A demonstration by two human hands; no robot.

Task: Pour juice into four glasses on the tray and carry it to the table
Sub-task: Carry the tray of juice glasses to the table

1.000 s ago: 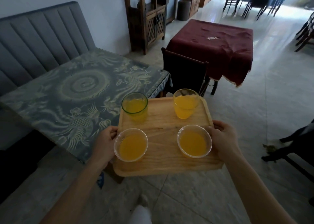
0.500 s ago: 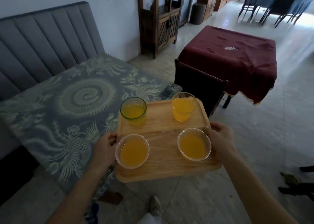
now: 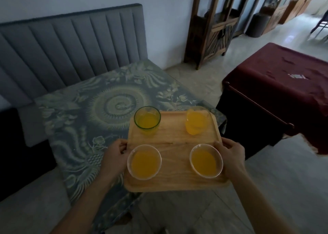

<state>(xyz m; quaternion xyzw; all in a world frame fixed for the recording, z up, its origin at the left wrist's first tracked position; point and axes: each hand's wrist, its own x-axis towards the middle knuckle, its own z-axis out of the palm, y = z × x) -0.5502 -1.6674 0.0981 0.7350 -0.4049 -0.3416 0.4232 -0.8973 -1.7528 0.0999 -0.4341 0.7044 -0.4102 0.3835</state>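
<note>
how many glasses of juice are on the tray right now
4, all on the wooden tray: green-rimmed glass far left, clear glass far right, wide glass near left, wide glass near right. None looks hidden.

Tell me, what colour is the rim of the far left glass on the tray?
Green; the green-rimmed glass of orange juice shows clearly in the head view.

A grey padded bench back, wooden cabinet, and maroon-draped side table stand around.
</note>
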